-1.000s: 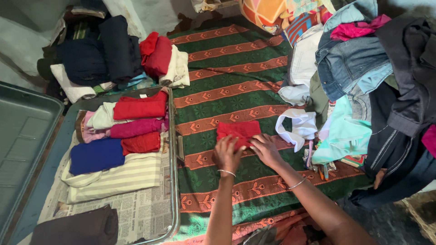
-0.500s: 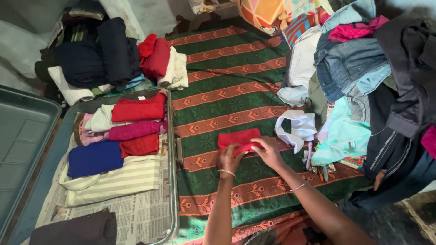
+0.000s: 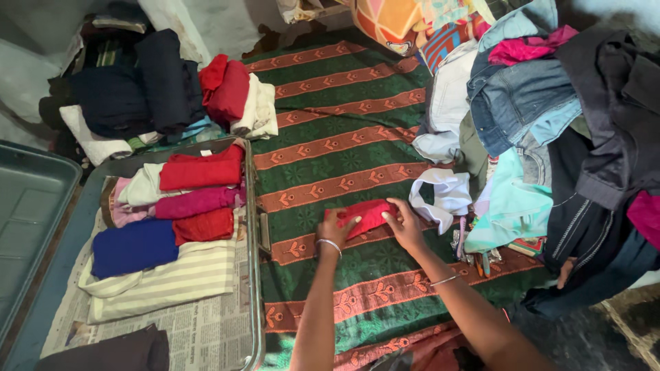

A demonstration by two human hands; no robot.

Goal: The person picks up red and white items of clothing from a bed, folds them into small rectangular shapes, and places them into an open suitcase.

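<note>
A small folded red cloth (image 3: 366, 211) lies on the green and orange patterned bedspread (image 3: 344, 130). My left hand (image 3: 337, 230) grips its near left edge, fingers curled over the fabric. My right hand (image 3: 404, 225) holds its right end. Both wrists wear thin bangles. To the left is an open metal trunk (image 3: 256, 275) lined with newspaper, holding folded clothes: red (image 3: 203, 168), pink (image 3: 196, 202), blue (image 3: 134, 246) and a striped piece (image 3: 165, 278).
A heap of unfolded clothes, with denim (image 3: 512, 96) and dark garments (image 3: 612, 117), fills the right side. A white cloth (image 3: 440, 192) lies beside the red one. Folded dark, red and cream clothes (image 3: 172, 86) are stacked beyond the trunk. The trunk lid (image 3: 27, 206) lies open at far left.
The red cloth has been folded smaller and both hands have closed onto its ends. The view has shifted slightly.
</note>
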